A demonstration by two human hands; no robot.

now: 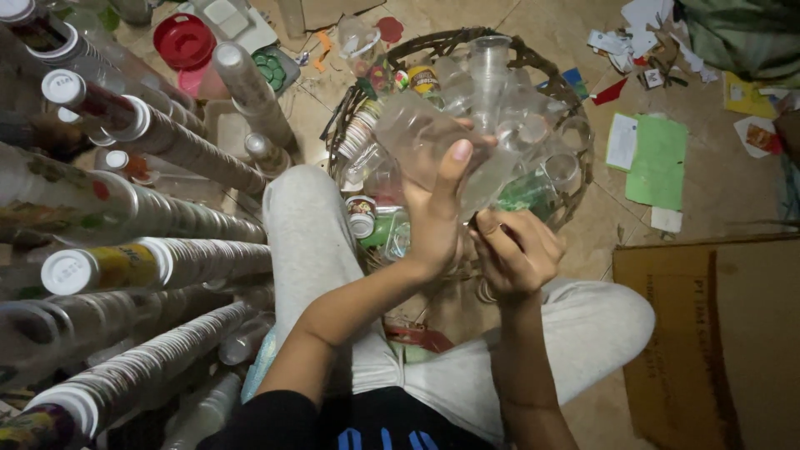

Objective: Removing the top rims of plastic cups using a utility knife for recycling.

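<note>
L hand (437, 218) grips a clear plastic cup (433, 150), long axis tilted, running upper-left to lower-right, just above wicker basket (575, 112) of clear cups. R hand (512, 254) is curled, fingers pinching at cup's lower end. Green paper sheet (658, 160) lies well right of hands; brown cardboard (717, 333) lower right; red lid (185, 40) far upper-left.

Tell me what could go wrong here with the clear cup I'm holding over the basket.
The left hand grips the thin clear plastic cup while the right hand pinches at its rim; squeezing might crack or crumple it. The woven basket is heaped with loose cups, so a bump could spill some. The long stacks of nested cups lean close to the left knee and might topple.
</note>
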